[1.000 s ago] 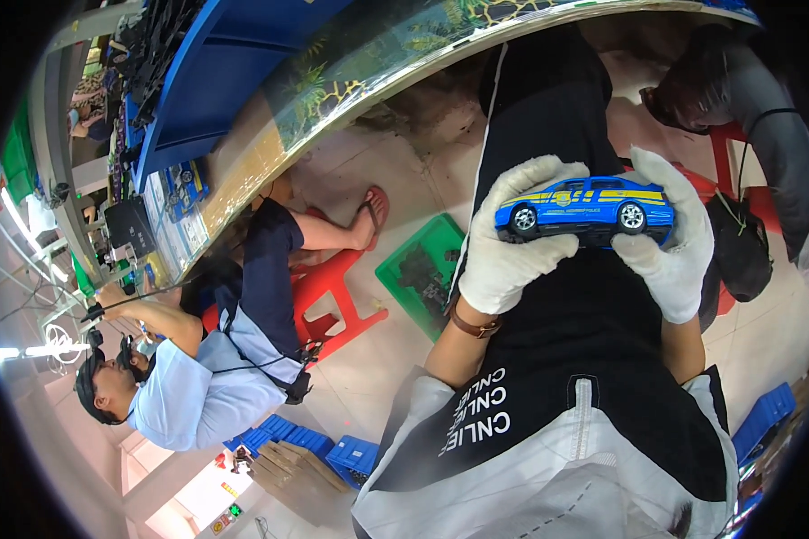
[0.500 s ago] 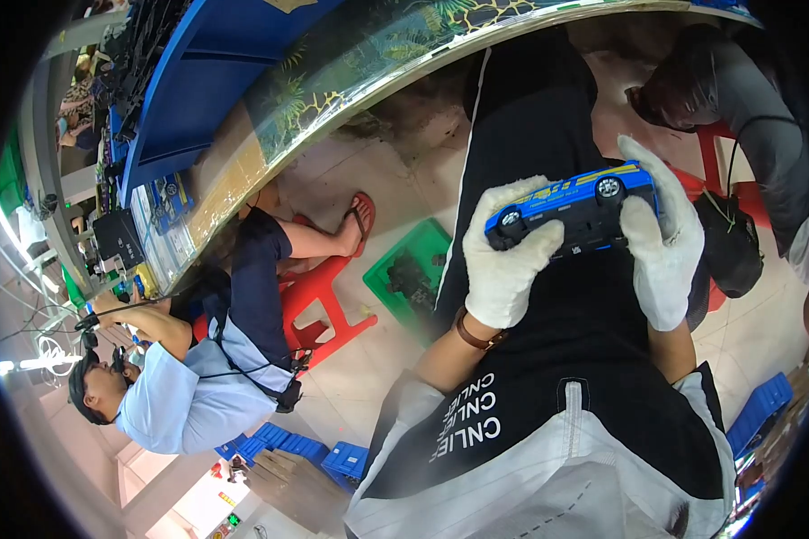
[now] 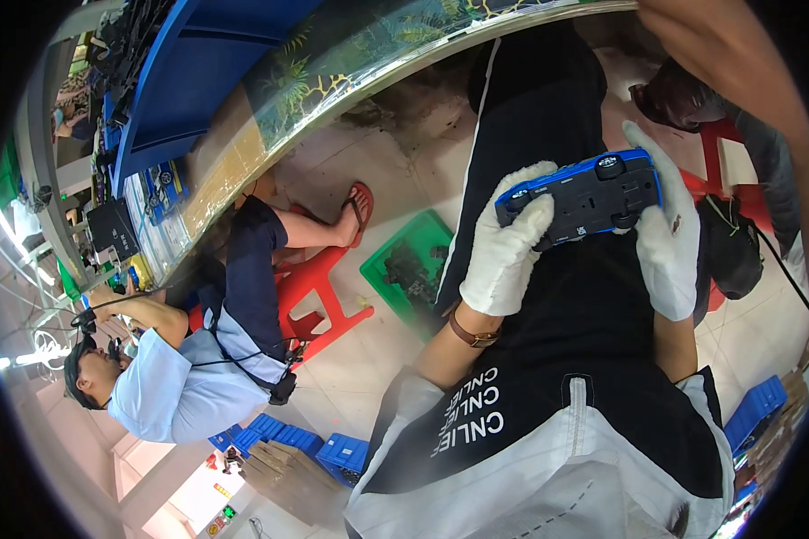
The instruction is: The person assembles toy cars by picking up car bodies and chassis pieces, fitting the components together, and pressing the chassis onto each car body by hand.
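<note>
At left, a co-worker [image 3: 184, 386] sits on a red stool [image 3: 333, 301]; near it, a green tray [image 3: 377, 278]. Your gloved left hand [image 3: 505, 251] grips one end of a blue toy car [image 3: 591, 198], black underside facing you, over your dark trousers [image 3: 539, 108]; your gloved right hand [image 3: 670, 238] holds the other.

Head-worn fisheye view, facing down, close above hands [image 3: 499, 260].
</note>
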Demonstrator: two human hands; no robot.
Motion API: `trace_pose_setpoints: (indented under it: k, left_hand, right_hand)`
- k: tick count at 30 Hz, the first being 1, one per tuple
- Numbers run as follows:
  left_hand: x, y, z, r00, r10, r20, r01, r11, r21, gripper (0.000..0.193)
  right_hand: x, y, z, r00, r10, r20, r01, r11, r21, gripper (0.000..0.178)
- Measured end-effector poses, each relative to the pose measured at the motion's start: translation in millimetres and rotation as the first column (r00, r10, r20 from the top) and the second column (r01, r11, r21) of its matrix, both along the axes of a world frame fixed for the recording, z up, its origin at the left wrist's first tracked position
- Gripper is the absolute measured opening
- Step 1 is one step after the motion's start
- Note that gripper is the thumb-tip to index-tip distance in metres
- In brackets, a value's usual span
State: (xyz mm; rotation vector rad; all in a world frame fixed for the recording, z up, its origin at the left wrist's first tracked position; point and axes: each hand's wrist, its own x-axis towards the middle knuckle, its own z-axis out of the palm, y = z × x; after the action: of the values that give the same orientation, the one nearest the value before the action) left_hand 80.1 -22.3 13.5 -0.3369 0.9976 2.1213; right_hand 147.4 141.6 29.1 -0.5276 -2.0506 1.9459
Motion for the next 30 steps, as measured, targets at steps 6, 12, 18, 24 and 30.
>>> trace_pose_setpoints:
  k: [6,12,18,24,30]
  left_hand:
    - [14.0,3.8,0.5,0.933,0.092,-0.348,-0.148,0.979,-0.139,0.042]
    - [18.2,3.5,8.5,0.904,0.104,-0.414,-0.183,0.971,-0.155,0.048]
    - [16.5,0.2,4.8,0.93,0.076,-0.359,-0.163,0.962,-0.22,0.047]
    - [3.7,-6.2,13.8,0.892,-0.106,-0.439,-0.064,0.933,-0.354,0.048]
    - [0.3,-11.3,12.6,0.871,-0.136,-0.471,-0.068,0.918,-0.391,0.037]
  right_hand:
    - [-9.6,-27.5,4.5,0.994,-0.103,-0.031,0.082,0.914,-0.397,0.086]
    - [-3.4,-32.6,-13.5,0.986,-0.168,-0.024,0.147,0.917,-0.37,0.077]
    - [-5.1,-36.1,-8.0,0.985,-0.169,0.033,0.167,0.892,-0.42,0.078]
    - [-12.3,-34.8,-8.4,0.986,-0.128,-0.107,0.097,0.962,-0.255,0.084]
    - [-13.4,-39.0,-7.5,0.987,-0.09,-0.134,0.071,0.988,-0.14,0.089]
